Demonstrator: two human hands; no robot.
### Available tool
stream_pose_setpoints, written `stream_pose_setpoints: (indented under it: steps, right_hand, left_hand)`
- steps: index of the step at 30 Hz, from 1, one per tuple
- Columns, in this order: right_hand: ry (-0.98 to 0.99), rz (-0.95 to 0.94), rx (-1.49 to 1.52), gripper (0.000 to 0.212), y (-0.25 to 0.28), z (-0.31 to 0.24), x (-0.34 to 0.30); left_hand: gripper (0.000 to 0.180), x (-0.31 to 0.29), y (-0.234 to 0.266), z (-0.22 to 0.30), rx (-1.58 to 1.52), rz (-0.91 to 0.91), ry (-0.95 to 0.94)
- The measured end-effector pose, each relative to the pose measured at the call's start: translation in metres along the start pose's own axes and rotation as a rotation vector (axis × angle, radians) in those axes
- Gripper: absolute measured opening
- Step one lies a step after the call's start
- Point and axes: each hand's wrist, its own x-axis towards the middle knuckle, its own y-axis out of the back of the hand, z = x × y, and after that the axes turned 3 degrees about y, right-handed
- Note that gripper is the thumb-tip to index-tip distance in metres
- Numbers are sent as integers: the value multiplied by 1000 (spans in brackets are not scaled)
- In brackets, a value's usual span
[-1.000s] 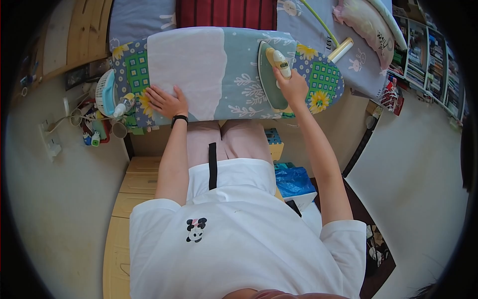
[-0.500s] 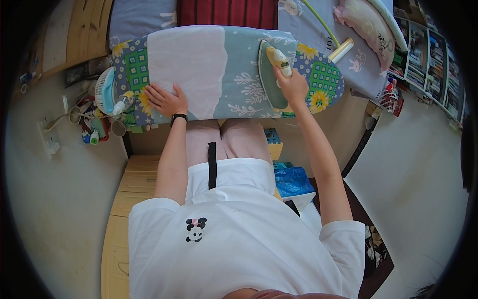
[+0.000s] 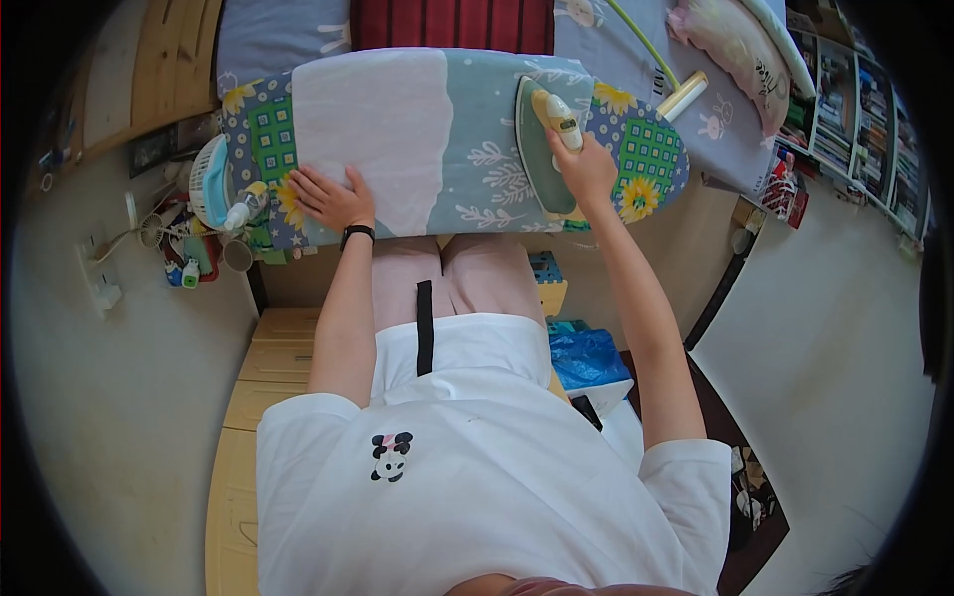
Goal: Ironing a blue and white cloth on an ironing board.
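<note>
An ironing board (image 3: 477,149) with a flowered blue-green cover lies across the view in front of me. A pale lilac cloth (image 3: 383,129) is spread over its left half. My left hand (image 3: 333,199) lies flat on the cloth's near left edge, fingers apart, a black watch on the wrist. My right hand (image 3: 586,164) grips the cream handle of a green iron (image 3: 542,144), which rests on the bare cover to the right of the cloth.
A white basket and a spray bottle (image 3: 238,209) sit at the board's left end. Cups and small items crowd the floor at left (image 3: 189,263). A bed with a pillow (image 3: 735,55) lies behind the board, bookshelves (image 3: 855,109) at right, a blue bag (image 3: 586,358) below.
</note>
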Motion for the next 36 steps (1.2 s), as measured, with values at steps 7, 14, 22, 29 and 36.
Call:
stream_pose_setpoints:
  steps: [7,14,22,29,36]
  right_hand:
    - [-4,-7,4,57,0,0,1]
    - [-2,-12,27,58,-1,1,1]
    - [6,-9,-2,59,-1,2,1]
    - [-8,-18,-23,56,-2,3,2]
    - [-14,-27,-14,57,-1,2,1]
  left_hand:
    - [74,1,1,1,0,8,-4]
    - [74,1,1,1,19,-7,0]
    - [76,1,2,1,-25,-8,0]
    - [78,1,1,1,-7,-3,4]
    - [66,0,2,1,-13,-7,-3]
